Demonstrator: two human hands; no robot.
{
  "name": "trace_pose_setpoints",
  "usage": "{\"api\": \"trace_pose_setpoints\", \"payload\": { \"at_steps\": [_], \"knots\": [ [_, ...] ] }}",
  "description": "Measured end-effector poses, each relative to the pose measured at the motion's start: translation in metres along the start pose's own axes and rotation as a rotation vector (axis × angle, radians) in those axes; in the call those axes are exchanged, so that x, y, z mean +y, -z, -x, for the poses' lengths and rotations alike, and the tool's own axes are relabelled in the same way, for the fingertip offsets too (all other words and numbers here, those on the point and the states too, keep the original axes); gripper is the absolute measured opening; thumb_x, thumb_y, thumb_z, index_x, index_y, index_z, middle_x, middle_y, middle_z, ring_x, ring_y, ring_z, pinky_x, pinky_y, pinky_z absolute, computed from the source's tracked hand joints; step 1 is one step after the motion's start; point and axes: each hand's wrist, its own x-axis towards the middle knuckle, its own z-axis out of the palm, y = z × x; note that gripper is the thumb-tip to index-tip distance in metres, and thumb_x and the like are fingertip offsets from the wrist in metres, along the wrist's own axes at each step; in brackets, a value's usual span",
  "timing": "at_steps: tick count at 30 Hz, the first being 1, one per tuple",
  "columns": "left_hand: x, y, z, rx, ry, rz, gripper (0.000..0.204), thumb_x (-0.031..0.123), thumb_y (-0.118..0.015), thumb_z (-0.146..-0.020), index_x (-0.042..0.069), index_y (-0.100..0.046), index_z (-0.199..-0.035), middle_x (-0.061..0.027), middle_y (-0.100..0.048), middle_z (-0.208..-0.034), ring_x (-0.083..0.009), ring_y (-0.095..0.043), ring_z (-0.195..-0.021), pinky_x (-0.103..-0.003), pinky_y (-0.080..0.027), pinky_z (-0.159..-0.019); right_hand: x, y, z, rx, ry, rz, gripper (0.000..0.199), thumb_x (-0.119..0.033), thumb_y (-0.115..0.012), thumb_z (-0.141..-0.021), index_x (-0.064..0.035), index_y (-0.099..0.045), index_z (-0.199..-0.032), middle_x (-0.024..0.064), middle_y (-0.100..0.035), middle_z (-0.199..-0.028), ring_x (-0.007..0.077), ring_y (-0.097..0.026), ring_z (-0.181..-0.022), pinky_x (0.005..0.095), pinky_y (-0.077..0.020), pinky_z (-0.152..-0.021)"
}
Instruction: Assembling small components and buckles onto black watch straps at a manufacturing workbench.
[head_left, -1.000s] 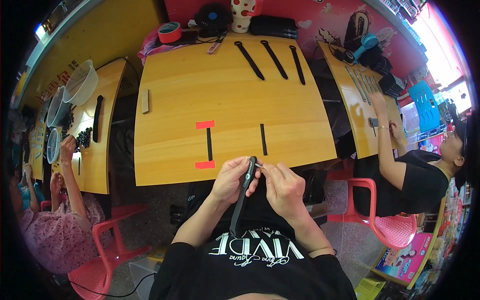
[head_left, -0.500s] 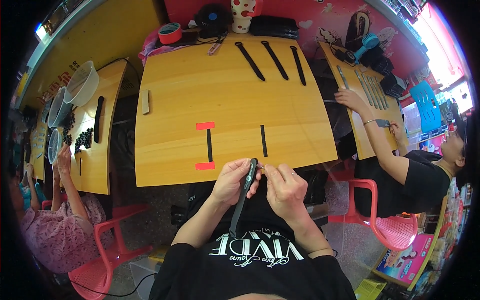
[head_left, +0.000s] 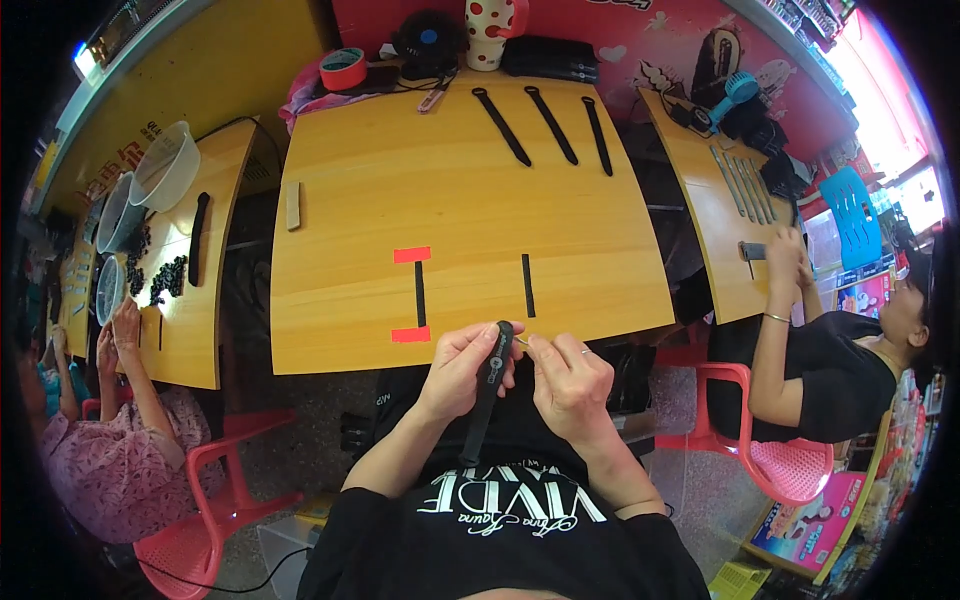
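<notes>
My left hand (head_left: 458, 375) is closed round a black strap (head_left: 484, 400) near its upper end, just off the table's front edge. The rest of that strap hangs down against my shirt, and pale print shows on its face. Close beside it, my right hand (head_left: 573, 382) pinches a thin, light-coloured piece (head_left: 522, 342) that points toward the strap's top. It is too small to name, and I cannot tell whether it touches the strap. A short black strip (head_left: 420, 295) lies on the table between two red tape pieces, with a second black strip (head_left: 528, 286) to its right.
Three black straps (head_left: 552, 125) with looped ends lie at the table's (head_left: 340, 200) far right. Behind them stand a spotted cup (head_left: 487, 38) and a black pouch (head_left: 550, 57). Red tape (head_left: 342, 68) sits far left, above a beige block (head_left: 293, 206). People work at both side tables.
My hands stay nearly in place; the strap has turned slightly and hangs straighter. At the right table, the other person's hands have come together nearer their body.
</notes>
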Motion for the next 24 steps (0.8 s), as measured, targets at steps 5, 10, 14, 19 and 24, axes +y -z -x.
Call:
{"api": "trace_pose_setpoints", "payload": {
  "at_steps": [5, 10, 14, 19, 24],
  "knots": [
    [-0.003, 0.001, 0.002, -0.030, -0.042, -0.097, 0.037, 0.026, -0.042, -0.105, -0.003, -0.058, -0.120, -0.0057, -0.063, -0.087, -0.0098, -0.060, -0.062, -0.022, -0.050, -0.052, 0.001, -0.002, 0.000, 0.039, 0.016, -0.039, 0.029, 0.003, -0.069, -0.067, -0.0033, -0.066, -0.096, 0.0075, -0.052, -0.070, 0.0242, -0.060, -0.060, 0.0325, -0.0452, -0.050],
    [-0.007, -0.010, 0.006, 0.036, -0.116, -0.145, 0.033, 0.023, -0.045, -0.104, -0.003, -0.058, -0.120, -0.0051, -0.062, -0.086, -0.0092, -0.059, -0.062, -0.021, -0.049, -0.053, 0.001, -0.002, 0.000, 0.073, 0.007, -0.064, 0.028, 0.004, -0.069, -0.067, -0.0026, -0.066, -0.095, 0.0071, -0.052, -0.069, 0.0238, -0.058, -0.058, 0.0327, -0.0449, -0.048],
    [-0.011, -0.006, 0.007, -0.025, -0.072, -0.186, 0.027, 0.019, -0.049, -0.103, -0.002, -0.060, -0.116, -0.0045, -0.062, -0.085, -0.0092, -0.059, -0.062, -0.021, -0.049, -0.052, 0.002, -0.005, 0.000, 0.132, 0.003, -0.073, 0.029, 0.004, -0.069, -0.067, -0.0018, -0.066, -0.096, 0.0073, -0.053, -0.069, 0.0241, -0.058, -0.057, 0.0328, -0.0450, -0.048],
    [-0.018, -0.005, 0.007, -0.098, -0.027, -0.083, 0.026, 0.020, -0.049, -0.103, -0.001, -0.063, -0.109, -0.0038, -0.062, -0.080, -0.0095, -0.059, -0.059, -0.021, -0.048, -0.050, 0.002, 0.004, -0.008, 0.147, 0.081, -0.113, 0.025, 0.006, -0.071, -0.073, 0.0020, -0.065, -0.098, 0.0113, -0.056, -0.069, 0.0275, -0.058, -0.056, 0.0343, -0.0450, -0.048],
    [-0.011, 0.002, 0.003, -0.016, -0.060, -0.044, 0.034, 0.028, -0.047, -0.103, -0.002, -0.062, -0.108, -0.0062, -0.061, -0.080, -0.0118, -0.059, -0.056, -0.023, -0.049, -0.047, 0.007, 0.005, -0.003, 0.094, 0.008, -0.045, 0.026, 0.006, -0.072, -0.073, 0.0020, -0.066, -0.097, 0.0106, -0.056, -0.069, 0.0265, -0.058, -0.056, 0.0335, -0.0447, -0.048]
  ]
}}
